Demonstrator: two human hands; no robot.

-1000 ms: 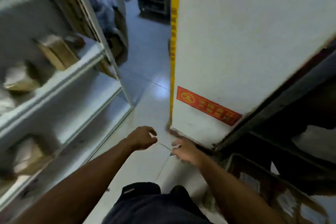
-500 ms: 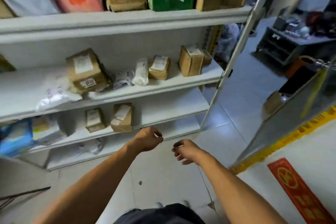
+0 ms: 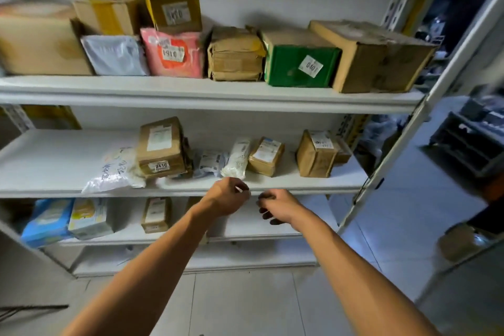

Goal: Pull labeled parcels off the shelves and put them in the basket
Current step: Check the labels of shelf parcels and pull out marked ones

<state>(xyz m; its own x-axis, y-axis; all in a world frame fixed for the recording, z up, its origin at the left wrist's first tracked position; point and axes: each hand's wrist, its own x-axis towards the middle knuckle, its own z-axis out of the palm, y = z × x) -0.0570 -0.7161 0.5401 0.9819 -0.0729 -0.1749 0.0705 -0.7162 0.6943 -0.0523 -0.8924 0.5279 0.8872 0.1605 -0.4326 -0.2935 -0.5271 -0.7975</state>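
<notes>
- Left hand (image 3: 227, 198), frame centre, fingers loosely curled, holding nothing, before the middle shelf (image 3: 272, 185) edge.
- Right hand (image 3: 278, 206) just beside it, likewise curled and empty.
- Parcels (image 3: 161, 147) line the shelf above them.

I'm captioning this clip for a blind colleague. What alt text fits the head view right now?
Two bare hands, the left hand and right hand, loosely curled and holding nothing, reach toward the middle shelf of a white rack of labeled parcels. The top shelf carries cardboard boxes, a pink parcel and a green box.
</notes>
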